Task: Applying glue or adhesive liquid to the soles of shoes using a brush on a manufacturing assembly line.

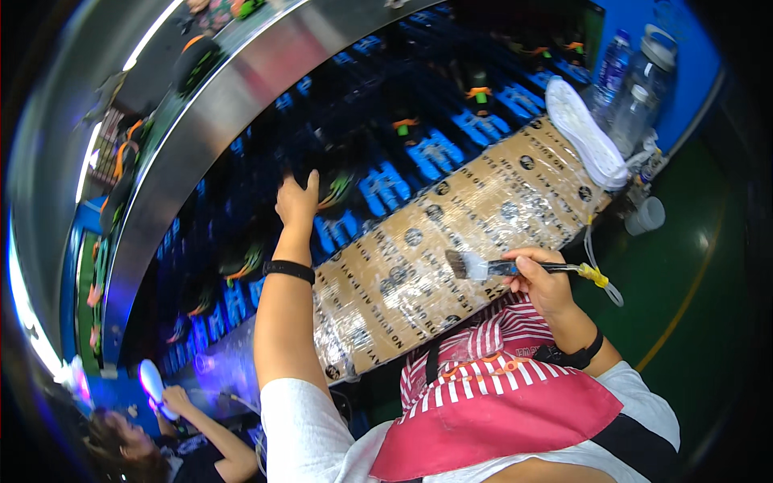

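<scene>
My right fingers (517,282) grip brush (495,267), four o'clock; left fingers (312,182), ten o'clock, near dark shoe (336,191), hold unclear. Seems mid-work: brush off shoe, amount left unclear.

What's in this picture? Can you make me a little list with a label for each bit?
Left hand: beyond the cardboard, near a dark item with green and orange on it; grip unclear
Right hand: holding a black-handled brush, bristles pointing left
Cardboard: brown, printed, under shiny clear film
Cardboard's right end: white sole-shaped piece
Upper right: clear bottles
Lower left: another person's hand, holding a pale object
</scene>
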The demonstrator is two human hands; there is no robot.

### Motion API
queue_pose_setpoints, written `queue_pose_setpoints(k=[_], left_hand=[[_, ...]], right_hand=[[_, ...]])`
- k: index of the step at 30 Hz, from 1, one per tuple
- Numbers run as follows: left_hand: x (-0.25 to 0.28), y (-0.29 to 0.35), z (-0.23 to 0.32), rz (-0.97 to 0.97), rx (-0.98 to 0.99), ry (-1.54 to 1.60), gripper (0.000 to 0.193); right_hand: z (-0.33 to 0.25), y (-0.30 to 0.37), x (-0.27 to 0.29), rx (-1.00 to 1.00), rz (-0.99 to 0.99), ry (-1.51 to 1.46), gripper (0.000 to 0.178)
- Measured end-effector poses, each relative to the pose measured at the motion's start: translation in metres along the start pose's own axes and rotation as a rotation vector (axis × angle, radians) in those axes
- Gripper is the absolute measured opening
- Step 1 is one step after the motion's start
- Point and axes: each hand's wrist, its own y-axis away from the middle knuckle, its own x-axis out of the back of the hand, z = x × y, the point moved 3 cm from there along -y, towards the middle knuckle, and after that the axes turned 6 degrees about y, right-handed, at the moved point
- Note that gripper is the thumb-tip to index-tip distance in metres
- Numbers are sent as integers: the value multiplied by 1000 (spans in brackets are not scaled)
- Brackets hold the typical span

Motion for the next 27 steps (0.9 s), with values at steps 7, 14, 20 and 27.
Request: queue_pose_setpoints(k=[7,14,20,27], left_hand=[[130,47,-49,602,-399,276,27],[294,22,-206,1211,-62,-134,42],[390,-22,-353,1037,515,-101,69],[406,-71,-423,747,723,-303,90]], right_hand=[[18,1,-30,34,-129,-24,26],[26,3,-60,-67,-230,53,27],[26,-5,-80,-112,-181,124,25],[21,-17,-120,-90,-108,186,21]])
